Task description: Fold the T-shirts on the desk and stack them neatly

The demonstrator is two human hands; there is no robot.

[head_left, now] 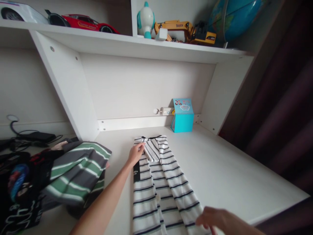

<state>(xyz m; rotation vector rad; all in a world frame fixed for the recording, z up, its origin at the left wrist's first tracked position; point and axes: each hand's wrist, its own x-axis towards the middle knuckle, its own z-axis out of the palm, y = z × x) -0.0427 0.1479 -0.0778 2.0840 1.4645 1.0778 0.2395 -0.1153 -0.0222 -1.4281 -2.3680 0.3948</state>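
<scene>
A white shirt with dark stripes (pixel 168 186) lies lengthwise on the desk, its sides folded inward, the collar end pointing away from me. A black patch with white marks shows on its left edge. My left hand (pixel 137 154) is at the upper left of the shirt, fingers closed together on the cloth by the collar. Over the lower right edge of the shirt is my right hand (pixel 217 218), slightly blurred, its fingers bent downward and a little apart, with nothing visible in them. The near end of the shirt runs out of view.
To the left lies a heap of clothes with a green and grey striped garment (pixel 80 169). Behind it are cables and a black adapter (pixel 42 136). A blue desk calendar (pixel 184 120) stands by a power strip (pixel 167 111). Toys and a globe (pixel 234 19) occupy the shelf (pixel 146 47) above.
</scene>
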